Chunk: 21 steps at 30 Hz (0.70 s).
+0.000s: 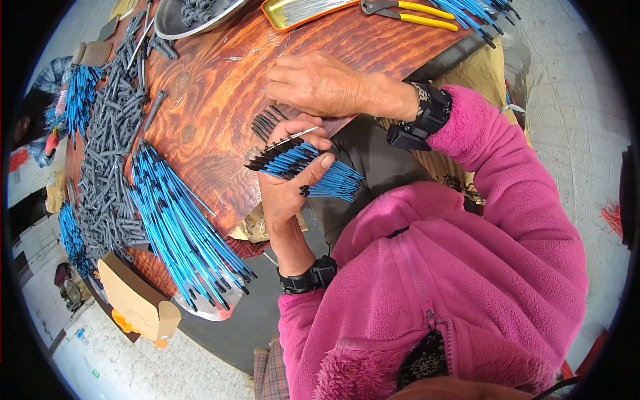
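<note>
My left hand (283,197) grips a bundle of thin blue wires (337,179) with black ends, its thumb pressed over them near the table's edge. A thin silvery strip or pin (301,135) lies across the fingers beside the black ends. Just beyond, my right hand (317,83) hovers above or rests on the table, its fingers curled together. Whatever those fingertips hold, if anything, is hidden. Several short black pieces (265,125) show between the two hands. Left of them, a larger pile of blue wires with black ends (180,220) hangs over the table edge.
The wooden table (193,100) bears a long heap of grey screw-like plugs (110,147), a metal bowl (207,27), an orange-rimmed tray of silvery pins (303,13) and yellow-handled pliers (417,15). A cardboard box (137,297) stands lower left. Another person (50,100) sits at far left.
</note>
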{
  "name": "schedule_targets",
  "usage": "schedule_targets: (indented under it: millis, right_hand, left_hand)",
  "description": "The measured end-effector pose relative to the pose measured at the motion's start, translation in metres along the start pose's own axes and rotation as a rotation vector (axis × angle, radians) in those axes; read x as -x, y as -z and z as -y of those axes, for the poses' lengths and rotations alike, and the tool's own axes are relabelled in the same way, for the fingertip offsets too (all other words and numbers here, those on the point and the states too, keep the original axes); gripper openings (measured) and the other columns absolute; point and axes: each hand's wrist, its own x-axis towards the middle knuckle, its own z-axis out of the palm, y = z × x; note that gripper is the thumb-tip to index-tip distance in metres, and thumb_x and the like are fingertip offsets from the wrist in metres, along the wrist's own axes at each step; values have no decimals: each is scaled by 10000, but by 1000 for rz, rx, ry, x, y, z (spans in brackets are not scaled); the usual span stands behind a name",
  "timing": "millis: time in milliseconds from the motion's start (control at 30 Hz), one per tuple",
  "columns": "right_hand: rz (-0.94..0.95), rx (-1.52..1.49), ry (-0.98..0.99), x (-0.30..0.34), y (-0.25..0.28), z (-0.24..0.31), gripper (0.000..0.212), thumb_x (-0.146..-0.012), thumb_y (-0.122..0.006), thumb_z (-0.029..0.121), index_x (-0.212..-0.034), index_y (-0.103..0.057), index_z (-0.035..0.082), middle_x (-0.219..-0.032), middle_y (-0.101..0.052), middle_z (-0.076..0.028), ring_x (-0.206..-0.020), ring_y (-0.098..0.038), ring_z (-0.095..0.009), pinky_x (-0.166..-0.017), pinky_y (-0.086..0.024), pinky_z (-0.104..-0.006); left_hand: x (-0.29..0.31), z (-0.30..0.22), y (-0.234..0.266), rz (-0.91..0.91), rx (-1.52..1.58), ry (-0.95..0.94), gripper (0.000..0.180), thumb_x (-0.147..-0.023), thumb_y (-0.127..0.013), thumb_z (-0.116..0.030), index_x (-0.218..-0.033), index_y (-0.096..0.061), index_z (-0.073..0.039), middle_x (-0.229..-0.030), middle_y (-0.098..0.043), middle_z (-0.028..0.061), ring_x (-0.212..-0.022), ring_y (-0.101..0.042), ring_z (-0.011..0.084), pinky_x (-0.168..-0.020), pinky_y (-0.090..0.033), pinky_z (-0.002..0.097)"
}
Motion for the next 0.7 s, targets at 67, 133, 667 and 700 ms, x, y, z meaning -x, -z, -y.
schedule_targets:
  millis: [67, 133, 667, 700]
  right_hand:
    - [-7, 15, -6, 1, -1, 1, 212, -801, -617, 192, -950, -555, 54, -955, -563, -86, -913, -601, -281, -695, -542, -384]
    - [-9, 23, -10, 1, -2, 2, 209, -803, -613, 190, -951, -556, 55, -952, -562, -85, -911, -601, -278, -692, -542, -381]
    - [-7, 47, -13, -1, -3, 3, 200, -810, -610, 160, -965, -561, 42, -980, -577, -90, -923, -607, -275, -707, -544, -378]
    - [-6, 39, -15, -1, -3, 3, 199, -812, -608, 159, -965, -561, 42, -980, -578, -90, -922, -606, -276, -709, -544, -378]
  left_hand:
    - [-1, 2, 1, 13, 1, -17, 438, -777, -787, 23, -1157, -568, 6, -1056, -654, 84, -990, -614, 127, -881, -481, 262]
    - [-1, 4, 3, 40, 0, -51, 432, -778, -787, 19, -1152, -571, 7, -1070, -650, 88, -990, -615, 133, -883, -481, 261]
    - [-3, 3, 4, 62, -30, -94, 335, -752, -804, 4, -1043, -637, 15, -1042, -670, 110, -1134, -570, 190, -967, -449, 320]
    - [-3, 3, 4, 61, -30, -95, 335, -752, -804, 4, -1043, -637, 15, -1042, -670, 110, -1134, -570, 190, -967, -449, 320]
